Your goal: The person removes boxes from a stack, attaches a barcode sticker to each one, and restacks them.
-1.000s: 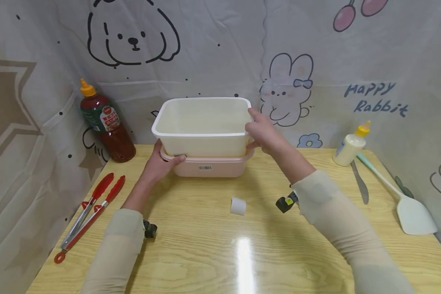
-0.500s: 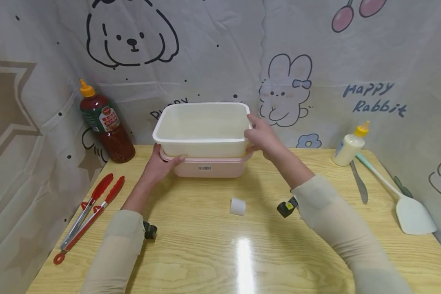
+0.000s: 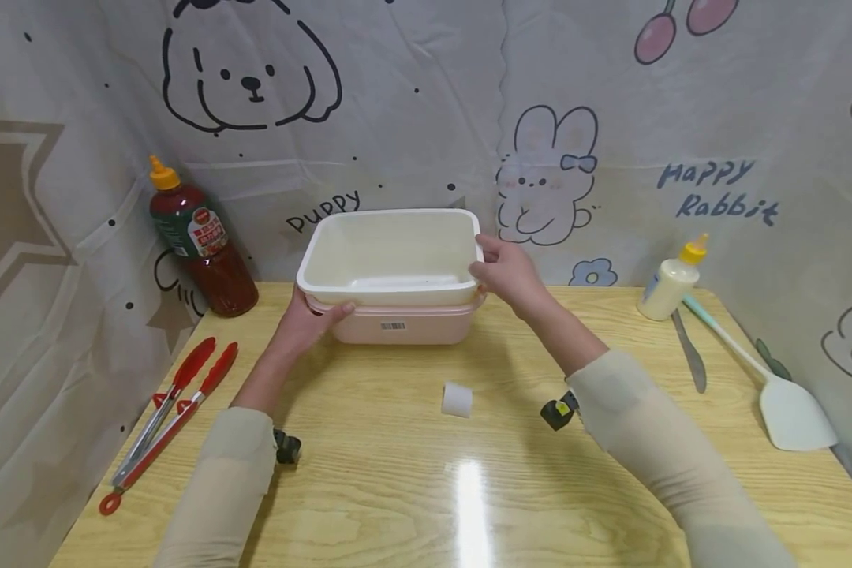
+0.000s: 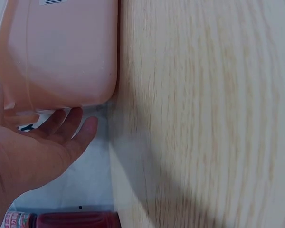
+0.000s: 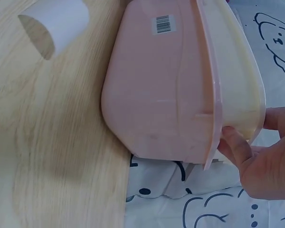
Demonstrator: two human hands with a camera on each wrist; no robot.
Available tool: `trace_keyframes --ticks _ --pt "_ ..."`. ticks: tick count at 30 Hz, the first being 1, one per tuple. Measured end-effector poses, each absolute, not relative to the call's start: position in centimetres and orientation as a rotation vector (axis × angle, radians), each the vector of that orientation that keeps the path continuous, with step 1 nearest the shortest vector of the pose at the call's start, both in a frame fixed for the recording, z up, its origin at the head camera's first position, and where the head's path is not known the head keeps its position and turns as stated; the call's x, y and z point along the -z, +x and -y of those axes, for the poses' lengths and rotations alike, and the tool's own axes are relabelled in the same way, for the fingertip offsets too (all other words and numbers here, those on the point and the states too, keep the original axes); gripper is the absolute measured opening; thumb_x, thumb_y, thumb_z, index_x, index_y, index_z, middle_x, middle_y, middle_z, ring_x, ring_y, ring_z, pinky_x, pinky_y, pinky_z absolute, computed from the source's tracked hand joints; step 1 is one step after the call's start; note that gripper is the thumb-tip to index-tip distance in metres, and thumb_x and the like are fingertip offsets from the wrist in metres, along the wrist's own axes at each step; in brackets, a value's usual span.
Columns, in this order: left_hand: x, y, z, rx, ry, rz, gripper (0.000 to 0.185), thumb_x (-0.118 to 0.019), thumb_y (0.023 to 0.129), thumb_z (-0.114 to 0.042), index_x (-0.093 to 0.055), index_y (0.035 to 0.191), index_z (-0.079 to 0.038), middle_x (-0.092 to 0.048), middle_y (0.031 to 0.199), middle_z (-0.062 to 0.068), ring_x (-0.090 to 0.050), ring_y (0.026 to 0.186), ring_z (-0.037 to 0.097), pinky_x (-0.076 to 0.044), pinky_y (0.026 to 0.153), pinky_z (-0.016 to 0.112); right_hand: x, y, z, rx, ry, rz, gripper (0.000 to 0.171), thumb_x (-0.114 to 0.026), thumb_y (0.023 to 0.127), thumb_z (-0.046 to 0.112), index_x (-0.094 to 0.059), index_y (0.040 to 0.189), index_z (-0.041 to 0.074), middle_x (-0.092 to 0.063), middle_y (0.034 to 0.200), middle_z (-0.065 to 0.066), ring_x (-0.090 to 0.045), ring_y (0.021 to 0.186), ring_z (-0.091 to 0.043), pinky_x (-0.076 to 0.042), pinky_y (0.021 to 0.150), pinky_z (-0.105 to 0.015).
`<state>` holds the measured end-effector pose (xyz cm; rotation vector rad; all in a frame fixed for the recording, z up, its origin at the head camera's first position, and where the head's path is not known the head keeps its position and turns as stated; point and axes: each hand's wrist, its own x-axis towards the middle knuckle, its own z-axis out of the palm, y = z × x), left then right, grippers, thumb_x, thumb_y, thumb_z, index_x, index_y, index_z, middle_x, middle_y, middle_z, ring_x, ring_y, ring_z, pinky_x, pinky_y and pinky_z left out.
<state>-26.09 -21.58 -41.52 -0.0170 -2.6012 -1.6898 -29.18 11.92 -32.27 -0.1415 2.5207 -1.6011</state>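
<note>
A cream-white plastic basin [image 3: 390,295] sits nested in a pink basin [image 3: 433,327], its white rim standing above the pink one. My left hand [image 3: 300,325] holds the pink basin's left end, thumb on the front of its rim. In the left wrist view, the fingers [image 4: 88,128] bend along the pink end wall. At the opposite end, my right hand [image 3: 514,280] grips the white basin's rim. The right wrist view shows the right hand [image 5: 268,166] with fingers at the white wall, one fingertip close to the pink rim. A barcode label [image 5: 163,24] is on the pink front.
A small white paper roll [image 3: 457,400] lies in front of the basins. Red-handled tongs [image 3: 173,426] and a red sauce bottle [image 3: 203,241] are at left. At right are a yellow-capped bottle [image 3: 670,284], a knife [image 3: 690,355] and a white spatula [image 3: 795,410]. A printed curtain [image 3: 412,142] hangs behind.
The white basin has sunk deeper into the pink basin, and my right hand has come down with it. My left hand has stayed on the pink basin.
</note>
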Motion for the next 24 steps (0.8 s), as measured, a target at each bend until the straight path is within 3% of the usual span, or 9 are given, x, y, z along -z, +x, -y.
trace_keyframes --ticks 10,15,24 --pt "41.5 -26.1 21.6 1.696 0.017 2.624 0.11 -0.079 0.086 -0.046 -0.003 0.163 -0.025 -0.027 0.165 0.013 -0.028 0.151 0.031 -0.016 0.127 0.054 32.9 -28.9 -12.1 1.517 -0.187 -2.632 0.068 -0.064 0.097 0.015 -0.035 0.157 0.005 -0.052 0.152 -0.018 -0.053 0.138 -0.031 -0.052 0.106 -0.041" --pt "41.6 -26.3 21.6 1.689 0.009 2.628 0.11 -0.079 0.087 -0.046 -0.002 0.163 -0.024 -0.026 0.165 0.014 -0.027 0.151 0.031 -0.016 0.127 0.053 33.3 -28.8 -12.4 1.411 -0.192 -2.726 0.063 -0.059 0.101 0.025 -0.036 0.157 0.006 -0.052 0.151 -0.018 -0.053 0.138 -0.031 -0.05 0.108 -0.042" --pt "41.4 -26.2 21.5 1.666 0.022 2.63 0.112 -0.079 0.086 -0.049 -0.001 0.163 -0.026 -0.025 0.167 0.012 -0.027 0.153 0.031 -0.018 0.127 0.053 34.0 -28.9 -13.2 1.392 -0.256 -2.817 0.052 -0.049 0.105 0.032 -0.047 0.151 0.006 -0.059 0.145 -0.016 -0.061 0.128 -0.03 -0.058 0.096 -0.041"
